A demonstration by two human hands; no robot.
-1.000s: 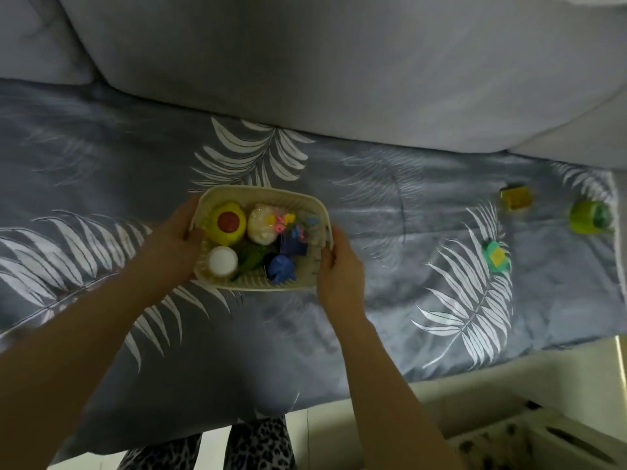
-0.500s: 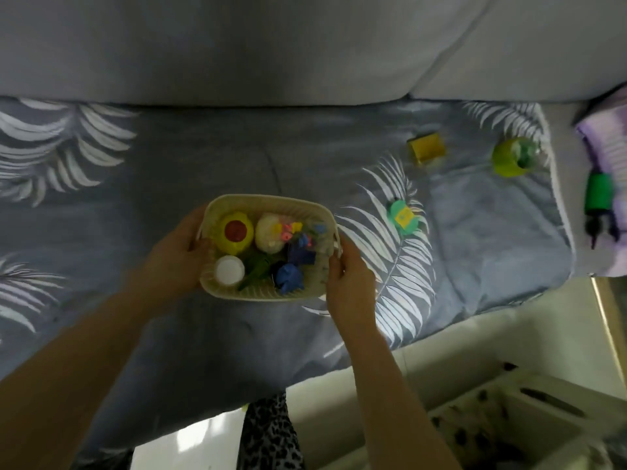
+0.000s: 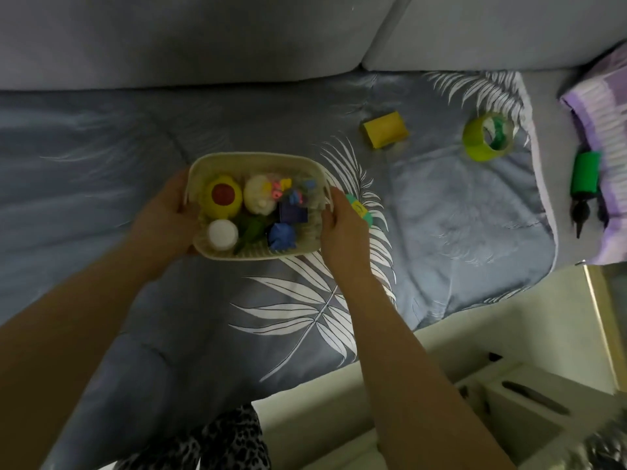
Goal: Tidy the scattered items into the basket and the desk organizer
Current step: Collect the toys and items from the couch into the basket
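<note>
The cream basket [image 3: 255,163] sits on the grey leaf-print blanket [image 3: 441,232], gripped at its two short ends: the left hand [image 3: 162,221] curls round one end and the right hand [image 3: 342,228] round the other. Between the hands, inside the basket, lie a yellow toy [image 3: 222,196], a white ball [image 3: 222,235] and a blue lump [image 3: 281,236]. A green-and-yellow piece [image 3: 360,209] lies just beyond the right hand. Farther out on that side rest a yellow block [image 3: 385,129] and a green tape roll [image 3: 487,137].
</note>
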